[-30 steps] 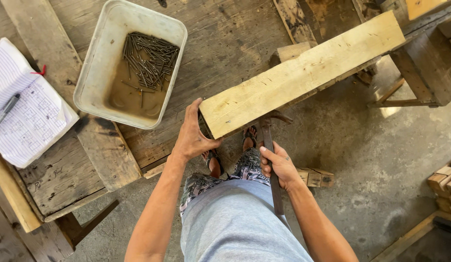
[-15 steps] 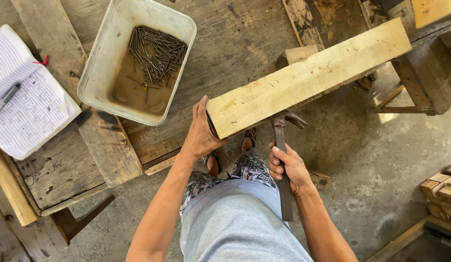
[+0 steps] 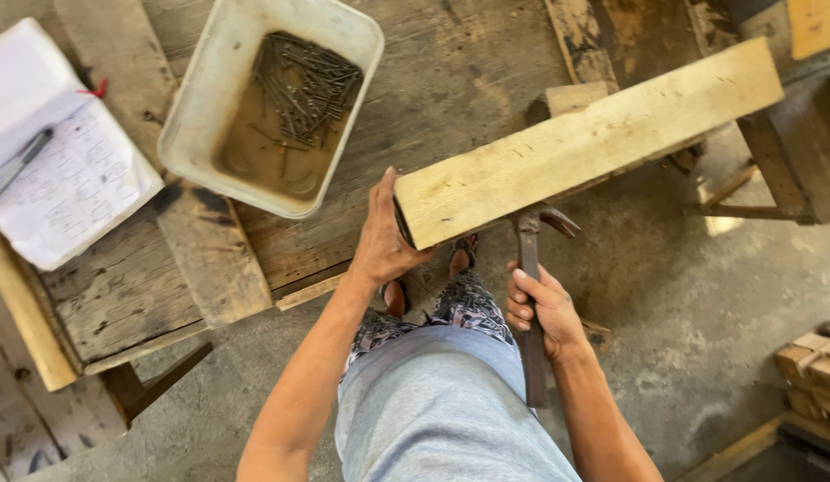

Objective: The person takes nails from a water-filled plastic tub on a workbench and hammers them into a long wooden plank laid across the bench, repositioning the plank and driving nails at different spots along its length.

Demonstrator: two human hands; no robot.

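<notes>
pale yellow plank [image 3: 593, 147], off-white tub [image 3: 200, 116], grey shirt [image 3: 442, 411]

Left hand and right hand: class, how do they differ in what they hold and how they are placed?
The left hand grips the near end of the pale wooden plank; the right hand holds a claw hammer by its handle. The left hand sits higher, at the plank's end face; the right hand hangs lower, beneath the plank. Both are bare, with a closed grip.

The hammer [image 3: 531, 295] head's striking face is hidden under the pale plank [image 3: 584, 147]; its handle end disappears behind the right hand [image 3: 544, 308]. The open notebook [image 3: 58, 170] at the bench's left edge is cut off; its writing is illegible.
</notes>
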